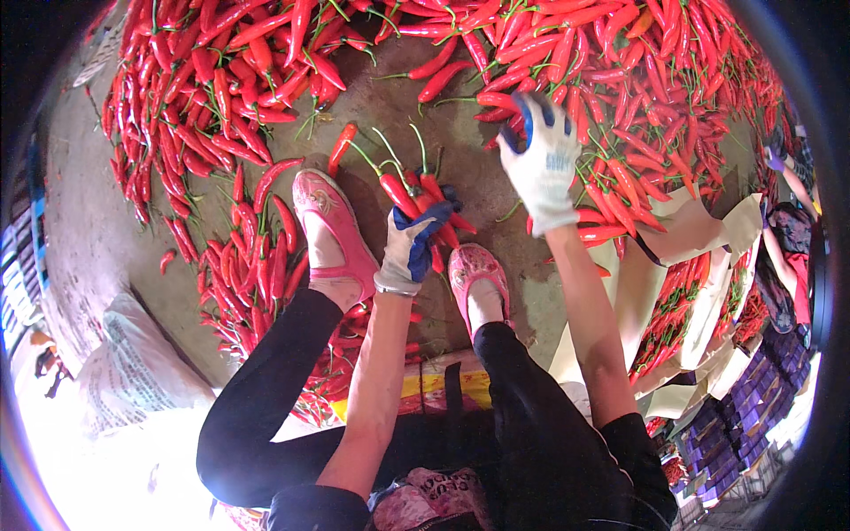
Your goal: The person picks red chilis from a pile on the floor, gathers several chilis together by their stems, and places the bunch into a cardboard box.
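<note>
My left hand [410, 246], in a white and blue work glove, is closed round a small bunch of red chili peppers [400, 196]. Their green stems point up and away from me. To the right, my right hand [544, 168] wears a matching glove and is open, its fingers bent and apart. It hovers at the near edge of a big heap of red chili peppers [620, 97], and nothing shows in its grasp. A loose orange-red pepper [341, 148] lies on the floor beside my left shoe [332, 221].
Another pepper heap [195, 106] spreads at the far left. Smaller piles lie left of my feet [261, 274]. Open boxes of peppers [673, 310] with pale paper liners stand at the right, purple cartons [744, 407] behind. A white sack [133, 363] sits at the left. Other people [788, 239] are at the right edge.
</note>
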Demonstrator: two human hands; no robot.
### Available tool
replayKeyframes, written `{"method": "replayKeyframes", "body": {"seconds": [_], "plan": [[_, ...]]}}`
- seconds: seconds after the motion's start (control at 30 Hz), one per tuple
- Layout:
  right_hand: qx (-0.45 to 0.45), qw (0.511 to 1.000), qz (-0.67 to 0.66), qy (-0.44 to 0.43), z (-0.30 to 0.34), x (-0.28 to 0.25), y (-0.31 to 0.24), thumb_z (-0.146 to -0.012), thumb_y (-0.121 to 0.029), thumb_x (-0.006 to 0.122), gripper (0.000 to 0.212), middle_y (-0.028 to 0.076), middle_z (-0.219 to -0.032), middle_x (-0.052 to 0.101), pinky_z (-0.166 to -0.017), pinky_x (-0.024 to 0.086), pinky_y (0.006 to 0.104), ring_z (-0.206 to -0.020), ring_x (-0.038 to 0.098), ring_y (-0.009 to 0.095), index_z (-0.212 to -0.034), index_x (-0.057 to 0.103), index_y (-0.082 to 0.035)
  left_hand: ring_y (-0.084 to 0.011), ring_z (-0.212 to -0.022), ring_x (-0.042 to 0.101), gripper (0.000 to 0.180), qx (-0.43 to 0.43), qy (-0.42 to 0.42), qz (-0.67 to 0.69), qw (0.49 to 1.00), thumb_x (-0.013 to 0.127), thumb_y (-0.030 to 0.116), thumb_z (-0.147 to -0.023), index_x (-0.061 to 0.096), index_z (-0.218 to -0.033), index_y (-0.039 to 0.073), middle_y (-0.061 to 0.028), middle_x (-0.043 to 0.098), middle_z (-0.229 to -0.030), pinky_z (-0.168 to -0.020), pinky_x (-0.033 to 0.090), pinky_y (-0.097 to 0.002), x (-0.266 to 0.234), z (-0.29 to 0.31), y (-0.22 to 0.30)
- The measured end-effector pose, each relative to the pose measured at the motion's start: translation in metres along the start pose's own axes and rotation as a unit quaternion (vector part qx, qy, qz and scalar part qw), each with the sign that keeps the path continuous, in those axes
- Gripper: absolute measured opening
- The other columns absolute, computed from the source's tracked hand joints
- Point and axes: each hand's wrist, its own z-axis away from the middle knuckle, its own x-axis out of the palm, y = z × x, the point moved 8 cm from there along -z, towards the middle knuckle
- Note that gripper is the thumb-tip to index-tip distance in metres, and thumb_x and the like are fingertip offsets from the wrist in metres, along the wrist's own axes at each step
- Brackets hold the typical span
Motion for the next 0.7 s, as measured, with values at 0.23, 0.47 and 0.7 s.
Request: {"method": "replayKeyframes", "body": {"seconds": [0.23,0.47,0.7], "plan": [[-0.054,0.977,0.123,-0.164,0.018,0.047,0.003,-0.075,-0.032,0.067,0.052,0.011,-0.11,0.056,-0.08,0.045,0.0459,-0.098,0.055,0.031,-0.122,0.054,-0.017,-0.0197,-0.094,0.06,0.074,0.032,-0.093,-0.041,0.994,0.071,0.0,-0.073,0.036,-0.138,0.003,-0.0101,0.061,-0.107,-0.081,0.049,-0.0318,0.02,-0.001,0.007],[0.046,0.979,-0.046,-0.192,0.072,0.027,-0.004,-0.078,-0.018,0.068,0.049,0.016,-0.111,0.057,-0.086,0.048,0.0384,-0.097,0.061,0.028,-0.123,0.052,-0.009,-0.0174,-0.095,0.059,0.075,0.023,-0.11,-0.065,0.992,0.073,0.001,-0.072,0.037,-0.137,0.002,-0.0094,0.061,-0.106,-0.079,0.048,-0.0293,0.032,0.009,0.008],[0.175,0.75,-0.602,-0.21,0.072,0.015,-0.014,-0.083,-0.004,0.062,0.032,0.005,-0.098,0.06,-0.081,0.047,0.0253,-0.092,0.059,0.012,-0.115,0.059,-0.001,-0.011,-0.09,0.056,0.066,-0.011,-0.193,-0.139,0.971,0.077,0.005,-0.067,0.048,-0.126,0.001,-0.0045,0.06,-0.104,-0.079,0.048,-0.0268,0.027,0.013,0.007]]}}
